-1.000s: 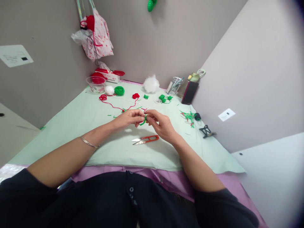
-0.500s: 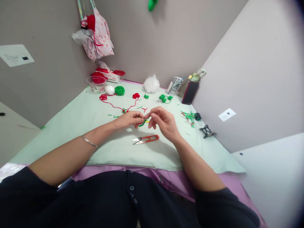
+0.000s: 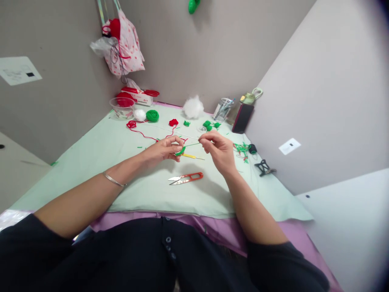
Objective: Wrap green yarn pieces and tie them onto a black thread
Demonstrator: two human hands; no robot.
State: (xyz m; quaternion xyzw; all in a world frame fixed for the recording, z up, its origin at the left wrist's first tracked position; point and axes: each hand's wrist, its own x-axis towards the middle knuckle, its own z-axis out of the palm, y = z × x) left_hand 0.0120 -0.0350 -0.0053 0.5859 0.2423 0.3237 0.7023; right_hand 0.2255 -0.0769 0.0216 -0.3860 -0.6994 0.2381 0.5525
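Observation:
My left hand (image 3: 167, 149) is closed on a small green crocheted piece (image 3: 180, 151), gripped between thumb and fingers. From that piece a thin green yarn strand (image 3: 191, 144) runs taut to my right hand (image 3: 217, 149), whose thumb and forefinger pinch its far end. Whether a needle is also in that pinch is too small to tell. On the cloth below the strand lies a yellow-handled crochet hook (image 3: 190, 156), partly behind my left fingers. Nearer to me rest orange thread snips (image 3: 186, 178), blades apart and pointing left.
Behind my hands are a green yarn ball (image 3: 152, 116), a white yarn ball (image 3: 140, 115), white stuffing (image 3: 193, 107) and a plastic tub (image 3: 122, 108). Rightward stand a phone (image 3: 243, 118), green scraps (image 3: 242, 149), a black thread spool (image 3: 252, 149) and a black claw clip (image 3: 265, 167).
My right hand has moved right, away from my left, drawing the green strand out straight between them. The yellow crochet hook on the cloth is now more exposed.

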